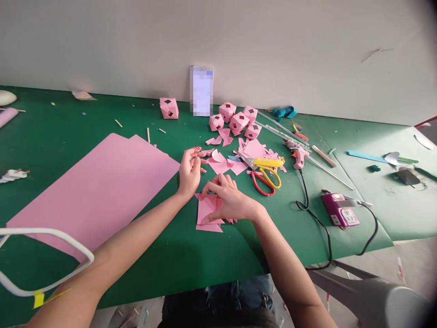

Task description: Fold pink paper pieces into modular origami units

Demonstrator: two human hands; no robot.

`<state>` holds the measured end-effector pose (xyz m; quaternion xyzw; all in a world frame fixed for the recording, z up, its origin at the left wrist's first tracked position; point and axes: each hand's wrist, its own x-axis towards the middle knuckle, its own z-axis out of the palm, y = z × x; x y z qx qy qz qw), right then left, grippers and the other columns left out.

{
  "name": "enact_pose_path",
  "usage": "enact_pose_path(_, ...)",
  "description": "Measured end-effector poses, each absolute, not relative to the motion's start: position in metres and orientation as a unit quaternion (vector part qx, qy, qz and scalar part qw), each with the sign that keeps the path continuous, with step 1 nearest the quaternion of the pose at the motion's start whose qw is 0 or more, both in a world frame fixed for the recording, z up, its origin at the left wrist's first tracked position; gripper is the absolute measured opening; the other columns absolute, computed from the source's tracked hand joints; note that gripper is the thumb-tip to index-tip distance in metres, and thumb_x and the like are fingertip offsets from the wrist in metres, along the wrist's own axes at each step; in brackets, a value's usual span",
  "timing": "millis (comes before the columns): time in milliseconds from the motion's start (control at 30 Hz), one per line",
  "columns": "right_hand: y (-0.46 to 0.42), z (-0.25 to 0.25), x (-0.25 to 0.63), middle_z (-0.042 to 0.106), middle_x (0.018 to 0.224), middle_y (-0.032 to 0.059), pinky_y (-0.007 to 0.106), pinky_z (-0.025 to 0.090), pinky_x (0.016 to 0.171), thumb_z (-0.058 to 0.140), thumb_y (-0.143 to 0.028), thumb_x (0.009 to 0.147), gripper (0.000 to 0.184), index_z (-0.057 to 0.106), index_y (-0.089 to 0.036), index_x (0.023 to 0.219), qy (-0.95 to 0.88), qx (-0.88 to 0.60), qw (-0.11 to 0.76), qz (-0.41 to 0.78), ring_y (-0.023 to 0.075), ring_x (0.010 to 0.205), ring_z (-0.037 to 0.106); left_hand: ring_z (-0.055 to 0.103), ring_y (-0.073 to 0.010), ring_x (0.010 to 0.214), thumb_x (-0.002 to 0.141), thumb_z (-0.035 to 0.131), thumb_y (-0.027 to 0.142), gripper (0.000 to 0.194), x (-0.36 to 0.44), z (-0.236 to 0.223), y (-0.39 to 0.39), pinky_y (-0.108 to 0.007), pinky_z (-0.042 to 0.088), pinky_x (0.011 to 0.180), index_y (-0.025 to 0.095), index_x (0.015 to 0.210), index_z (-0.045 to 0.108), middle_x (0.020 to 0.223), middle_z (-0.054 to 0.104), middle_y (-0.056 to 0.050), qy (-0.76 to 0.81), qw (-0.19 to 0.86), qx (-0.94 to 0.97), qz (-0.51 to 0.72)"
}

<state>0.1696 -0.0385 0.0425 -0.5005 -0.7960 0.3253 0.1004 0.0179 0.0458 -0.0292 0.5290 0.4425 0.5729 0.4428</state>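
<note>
Right hand (235, 200), spread wide, spans the paper stack (209, 206), likely steadying it; left hand (189, 175), loosely curled, beyond the stack.

No Legible Wording

No word, number or brand can be read. On the far side, the upright phone screen (202, 91) is covered by coarse pixel blocks, by which any text is hidden. On the purple box (332, 208) at the right, a white sticker (348, 217) is marked with dark lines resembling a smiling face, too small to be made out surely. On the yellow tag (38, 299) at near left, no lettering can be discerned.
</note>
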Motion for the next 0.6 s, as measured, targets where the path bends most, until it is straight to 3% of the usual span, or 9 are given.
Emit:
enact_pose_path(100, -0.047, 0.045, 0.161, 0.05, 0.117, 0.0104, 0.052, 0.046, 0.096, 0.096, -0.058, 0.059, 0.069, 0.065, -0.028, 0.113, -0.82, -0.496, 0.035, 0.283, 0.0355, 0.113, 0.048, 0.075, -0.0145, 0.084, 0.093, 0.052, 0.021, 0.023, 0.019, -0.027, 0.045, -0.02, 0.058, 0.055, 0.021, 0.115, 0.056, 0.113, 0.069, -0.008, 0.446, 0.451, 0.524, 0.569)
enact_pose_path(233, -0.05, 0.045, 0.158, 0.054, 0.124, 0.0133, 0.051, 0.047, 0.094, 0.096, -0.045, 0.065, 0.064, 0.063, -0.023, 0.116, -0.829, -0.491, 0.03, 0.266, 0.0354, 0.115, 0.05, 0.075, -0.0145, 0.083, 0.09, 0.051, 0.017, 0.024, 0.02, -0.025, 0.044, -0.02, 0.057, 0.055, 0.021, 0.113, 0.057, 0.112, 0.069, -0.008, 0.447, 0.457, 0.515, 0.571)
enact_pose_path(367, -0.044, 0.042, 0.167, 0.06, 0.119, 0.0101, 0.05, 0.049, 0.093, 0.09, -0.048, 0.074, 0.05, 0.068, -0.026, 0.114, -0.814, -0.498, 0.077, 0.288, 0.0324, 0.11, 0.054, 0.074, -0.0143, 0.082, 0.09, 0.051, 0.018, 0.024, 0.019, -0.026, 0.045, -0.021, 0.058, 0.055, 0.021, 0.114, 0.057, 0.112, 0.068, -0.008, 0.45, 0.455, 0.517, 0.569)
enact_pose_path(433, -0.04, 0.041, 0.172, 0.066, 0.114, 0.0088, 0.049, 0.048, 0.094, 0.084, -0.045, 0.081, 0.033, 0.071, -0.026, 0.105, -0.803, -0.516, 0.103, 0.281, 0.0318, 0.11, 0.057, 0.074, -0.0142, 0.082, 0.092, 0.051, 0.019, 0.023, 0.019, -0.027, 0.045, -0.021, 0.058, 0.056, 0.022, 0.114, 0.057, 0.112, 0.068, -0.008, 0.451, 0.454, 0.524, 0.562)
enact_pose_path(500, -0.035, 0.038, 0.177, 0.07, 0.102, 0.0071, 0.043, 0.049, 0.089, 0.075, -0.03, 0.088, 0.008, 0.071, -0.023, 0.091, -0.784, -0.544, 0.145, 0.261, 0.0283, 0.103, 0.061, 0.073, -0.0141, 0.082, 0.094, 0.052, 0.023, 0.022, 0.019, -0.028, 0.046, -0.021, 0.057, 0.056, 0.022, 0.115, 0.056, 0.113, 0.068, -0.008, 0.446, 0.455, 0.535, 0.555)
enact_pose_path(600, -0.028, 0.032, 0.179, 0.069, 0.077, 0.0022, 0.033, 0.046, 0.067, 0.063, -0.021, 0.089, 0.014, 0.06, -0.022, 0.075, -0.725, -0.607, 0.227, 0.233, 0.02, 0.073, 0.062, 0.074, -0.0153, 0.084, 0.099, 0.052, 0.032, 0.021, 0.02, -0.028, 0.044, -0.022, 0.056, 0.056, 0.023, 0.118, 0.056, 0.115, 0.069, -0.009, 0.438, 0.456, 0.546, 0.55)
